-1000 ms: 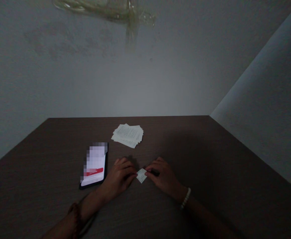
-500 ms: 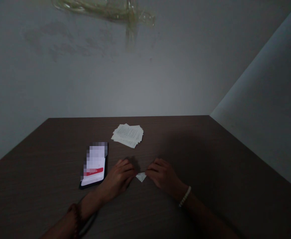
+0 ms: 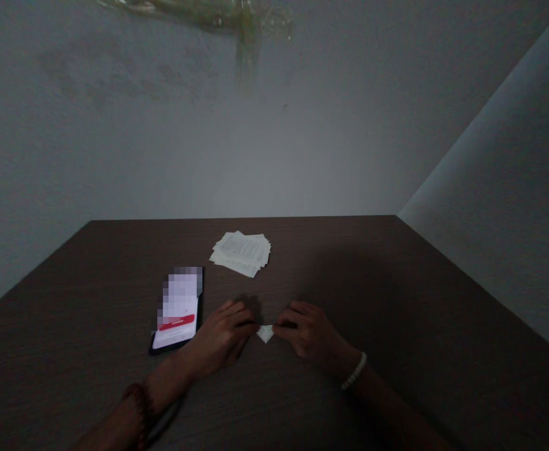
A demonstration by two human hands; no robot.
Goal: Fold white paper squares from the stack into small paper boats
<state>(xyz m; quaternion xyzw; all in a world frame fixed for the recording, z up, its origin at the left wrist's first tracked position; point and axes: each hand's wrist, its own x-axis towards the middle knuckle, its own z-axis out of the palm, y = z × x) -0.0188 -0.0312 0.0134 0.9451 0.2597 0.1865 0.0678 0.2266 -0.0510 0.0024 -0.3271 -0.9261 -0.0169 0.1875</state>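
Observation:
Between my two hands a small piece of printed paper lies on the dark wooden table, folded to a triangle whose point faces me. My left hand pinches its left corner with fingers closed. On the opposite corner, the fingertips of my right hand are pressed together in a pinch. Both corners are hidden under the fingers. Beyond the hands rests a loose pile of printed paper pieces.
A lit phone with a red bar on its screen lies left of my left hand, close to the forearm. A grey wall rises behind the table's back edge, with yellowed tape high on it. Another wall borders the right side.
Both hands stay at the paper's corners with almost no movement. My right wrist has shifted slightly to the right, and the view has tilted a touch.

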